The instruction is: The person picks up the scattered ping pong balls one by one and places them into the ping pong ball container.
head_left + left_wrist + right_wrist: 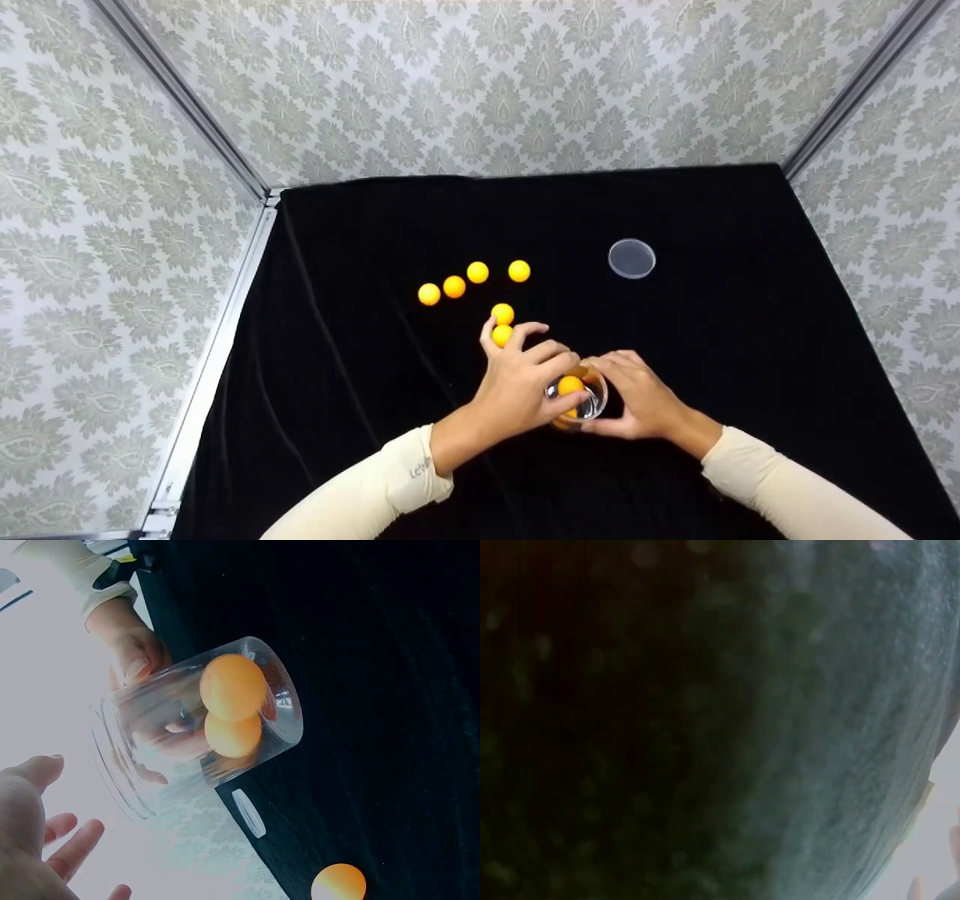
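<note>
A clear jar (172,720) is gripped from the side by my right hand (637,394). Inside it, two orange balls (232,686) lie near the bottom. My left hand (517,382) is over the jar's mouth, its thumb and fingers spread apart in the left wrist view. Beyond the left fingers, in the head view, are two more orange balls (502,314), one partly behind the fingers; whether it touches them I cannot tell. The right wrist view is mostly dark and blurred.
Several orange balls (454,286) lie in a loose row on the black cloth (360,240), farther back. A clear round lid (631,259) rests at the back right. Patterned walls (465,82) and metal rails (217,360) border the table.
</note>
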